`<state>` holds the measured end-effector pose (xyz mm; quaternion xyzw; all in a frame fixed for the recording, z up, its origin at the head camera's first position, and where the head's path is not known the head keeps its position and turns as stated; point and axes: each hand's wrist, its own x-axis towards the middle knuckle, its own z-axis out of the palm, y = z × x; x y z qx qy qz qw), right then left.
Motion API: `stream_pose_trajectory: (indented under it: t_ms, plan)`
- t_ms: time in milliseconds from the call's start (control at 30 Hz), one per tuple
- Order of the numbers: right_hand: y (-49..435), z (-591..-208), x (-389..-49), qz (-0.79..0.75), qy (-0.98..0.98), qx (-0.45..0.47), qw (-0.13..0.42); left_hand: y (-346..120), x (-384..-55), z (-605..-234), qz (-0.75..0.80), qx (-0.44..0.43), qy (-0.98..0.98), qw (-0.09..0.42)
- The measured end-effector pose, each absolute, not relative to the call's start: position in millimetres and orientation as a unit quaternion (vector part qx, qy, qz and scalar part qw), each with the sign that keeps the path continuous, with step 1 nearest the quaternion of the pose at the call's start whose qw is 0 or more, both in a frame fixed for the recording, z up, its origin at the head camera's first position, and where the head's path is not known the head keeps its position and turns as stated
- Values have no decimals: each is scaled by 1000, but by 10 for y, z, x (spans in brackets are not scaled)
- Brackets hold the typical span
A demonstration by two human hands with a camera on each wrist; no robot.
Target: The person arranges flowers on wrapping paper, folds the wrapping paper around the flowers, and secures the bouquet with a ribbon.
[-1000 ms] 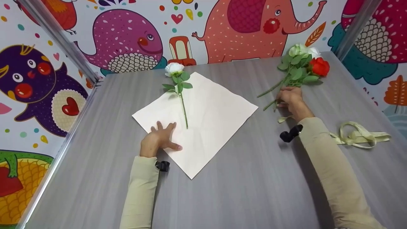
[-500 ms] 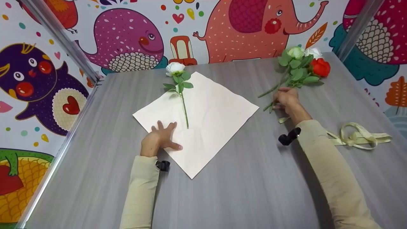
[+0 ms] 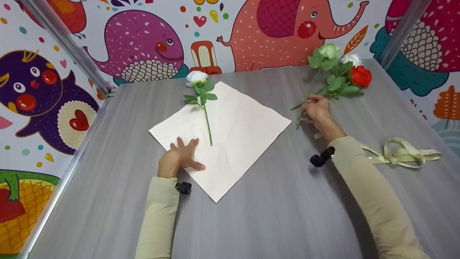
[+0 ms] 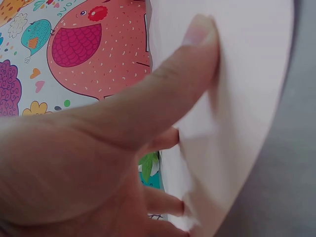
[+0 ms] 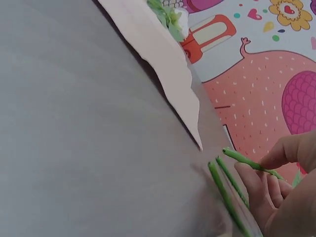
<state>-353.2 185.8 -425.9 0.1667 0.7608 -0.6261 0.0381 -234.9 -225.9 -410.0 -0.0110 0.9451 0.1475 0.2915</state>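
With fingers spread, my left hand (image 3: 180, 156) presses on the lower left edge of a pale pink sheet of paper (image 3: 244, 136). Across that sheet's left half lies a white rose (image 3: 197, 78), its stem pointing toward me. At the right, my right hand (image 3: 317, 110) pinches the stem of a pale green rose (image 3: 329, 52) between thumb and fingers. In the right wrist view, the pinched stem (image 5: 242, 158) sits apart from two other stems (image 5: 224, 192) below. A red rose (image 3: 360, 76) and another white rose (image 3: 352, 59) lie just beyond the hand.
A coil of pale yellow-green ribbon (image 3: 404, 154) lies on the grey table (image 3: 273, 216) right of the right forearm. A wall with cartoon animals (image 3: 280, 36) stands behind the table. Metal posts (image 3: 68, 46) rise at the back corners.
My right hand has shifted slightly left, drawing the pale green rose left and away from the red and white roses. The left hand, paper and white rose on it stay put.
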Motion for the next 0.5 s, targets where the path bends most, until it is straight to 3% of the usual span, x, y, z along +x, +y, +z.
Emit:
stream_pose_trajectory:
  t_ms: [500]
  plan:
    - [1576,-4165,-3497,-627,769,120,28,-2252,-2343,-4083,152,-13,944,292]
